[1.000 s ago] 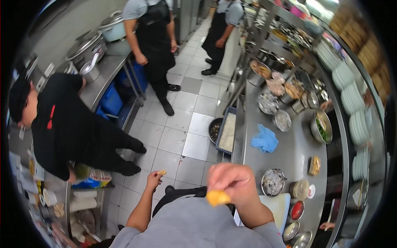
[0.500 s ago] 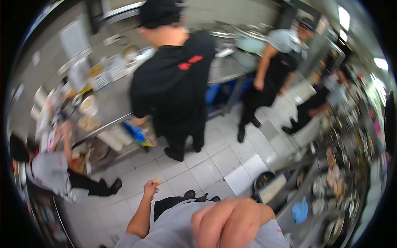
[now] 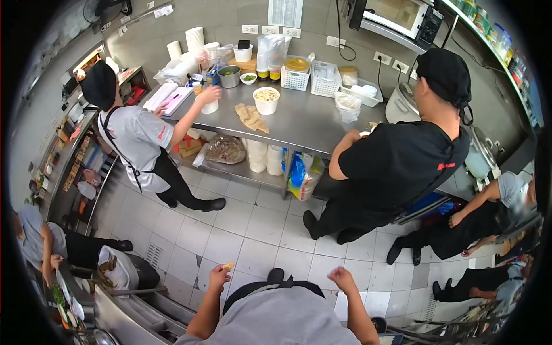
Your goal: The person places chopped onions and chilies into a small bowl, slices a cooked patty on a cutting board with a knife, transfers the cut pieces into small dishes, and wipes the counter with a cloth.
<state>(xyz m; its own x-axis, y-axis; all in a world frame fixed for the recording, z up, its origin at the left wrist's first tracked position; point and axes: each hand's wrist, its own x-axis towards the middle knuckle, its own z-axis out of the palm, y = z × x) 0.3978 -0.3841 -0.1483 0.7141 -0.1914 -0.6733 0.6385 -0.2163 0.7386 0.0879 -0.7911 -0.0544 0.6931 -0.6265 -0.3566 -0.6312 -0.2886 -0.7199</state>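
My left hand (image 3: 219,277) is low and left of my body, pinching a small golden-yellow piece of food (image 3: 228,266) between thumb and fingertips. On the right, my right hand (image 3: 341,278) is raised with its fingers curled together; whether anything small is inside cannot be made out. Both hands are above the tiled floor (image 3: 261,253), touching no surface. Farther ahead, a steel counter (image 3: 299,123) holds a white tub of pale food (image 3: 266,101), a brown cloth (image 3: 251,117) and white baskets (image 3: 325,79).
A person in grey (image 3: 135,138) stands at the counter's left, a person in black (image 3: 402,167) at its right. More people are at the far right and lower left. A steel unit (image 3: 123,316) is near at lower left, and a lower shelf (image 3: 247,171) runs under the counter.
The view has swung left towards the long counter. My right hand has dropped from near the camera to my right side, and its yellow piece no longer shows. My left hand still holds its piece.
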